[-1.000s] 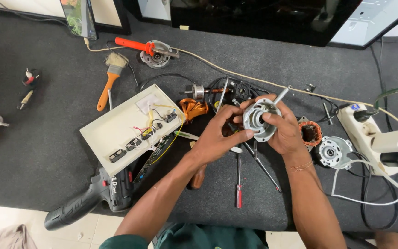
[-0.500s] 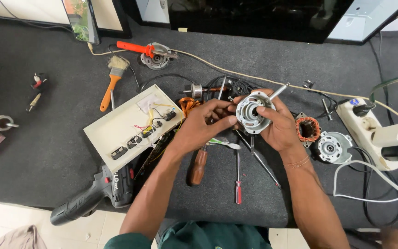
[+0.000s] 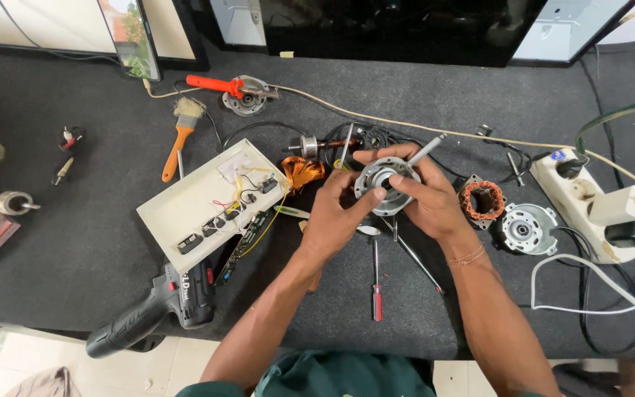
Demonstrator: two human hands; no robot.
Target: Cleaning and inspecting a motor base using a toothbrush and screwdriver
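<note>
The round metal motor cover (image 3: 385, 184) sits lifted above the dark table (image 3: 75, 242) — gripped between both hands, with a thin shaft sticking out up and to the right. The left hand (image 3: 334, 217) pinches its near rim with closed fingers; the right hand (image 3: 428, 202) wraps the far side. A copper-wound stator (image 3: 483, 200) lies just right of them (a red-handled screwdriver (image 3: 376, 283) lies below).

Over a dark worktop (image 3: 75, 242), a left hand (image 3: 332, 217) and right hand (image 3: 431, 202) grip a round grey motor housing (image 3: 382, 180) with its shaft pointing up and to the right. A copper-wound stator (image 3: 483, 200) and a second housing (image 3: 527, 229) lie just to the right, a red-handled screwdriver (image 3: 376, 283) below, a cordless drill (image 3: 159, 309) to the left.
</note>
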